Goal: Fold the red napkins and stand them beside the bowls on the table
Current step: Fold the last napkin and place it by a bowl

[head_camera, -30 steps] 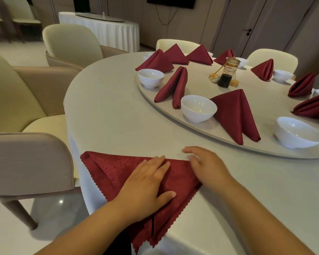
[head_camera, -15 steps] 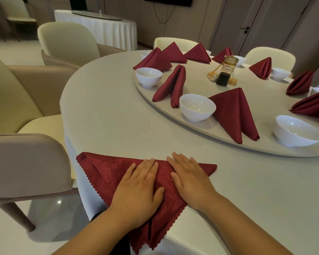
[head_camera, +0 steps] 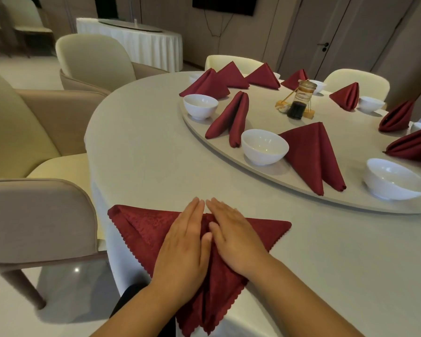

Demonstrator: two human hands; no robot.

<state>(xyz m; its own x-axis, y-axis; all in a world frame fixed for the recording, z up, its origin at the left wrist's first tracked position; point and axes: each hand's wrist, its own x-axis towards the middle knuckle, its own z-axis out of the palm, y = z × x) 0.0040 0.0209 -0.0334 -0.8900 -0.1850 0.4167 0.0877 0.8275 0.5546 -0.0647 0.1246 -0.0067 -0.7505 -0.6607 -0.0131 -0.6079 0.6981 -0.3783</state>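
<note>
A round table (head_camera: 156, 166) draped in pale cloth is filling most of this dining room view, with a raised turntable (head_camera: 350, 203) sitting on it toward two o'clock. At the table's six o'clock edge a red napkin (head_camera: 141, 229) is lying flat, folded into a wide triangle. Its long edge is running from nine to three o'clock and its scalloped point is hanging over the rim toward six. The left hand (head_camera: 185, 246) is pressing on it, palm down, fingers straight and together, pointing to twelve. The right hand (head_camera: 233, 237) is lying just beside it at three o'clock, equally flat, angled toward eleven so both sets of fingertips are nearly meeting at the long edge. Neither hand is gripping anything. Beyond them at one o'clock, a white bowl (head_camera: 264, 147) is sitting on the turntable with a folded napkin (head_camera: 311, 154) propped against its three o'clock side, and a second bowl (head_camera: 394, 178) is sitting further toward three. A dark jar (head_camera: 299, 103) is standing near the turntable's middle. Cream chairs (head_camera: 34, 220) are crowding the table at nine o'clock.
</note>
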